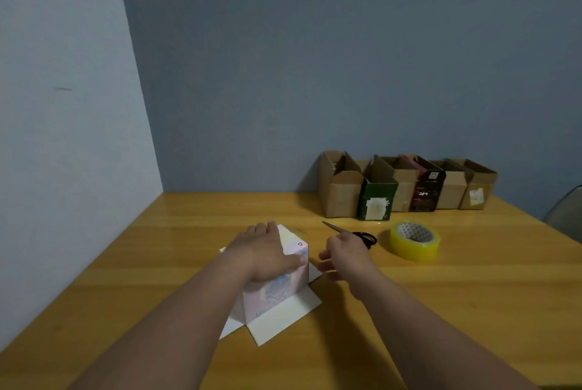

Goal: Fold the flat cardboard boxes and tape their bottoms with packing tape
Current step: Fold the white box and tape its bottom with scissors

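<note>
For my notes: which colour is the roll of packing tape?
Yellowish, with a white patterned core; the roll of packing tape shows in the head view.

You can read no words anywhere. Your pink box [277, 282] bears a small round symbol near its top corner. Behind the tape roll [414, 241], the black box [425, 193] shows a QR-like square and blurred lettering; the green box [376, 200] carries an illegible pale label.

Black-handled scissors [352, 233] lie on the wooden table [472, 295], blue-grey walls [283, 74] meeting behind it.
</note>
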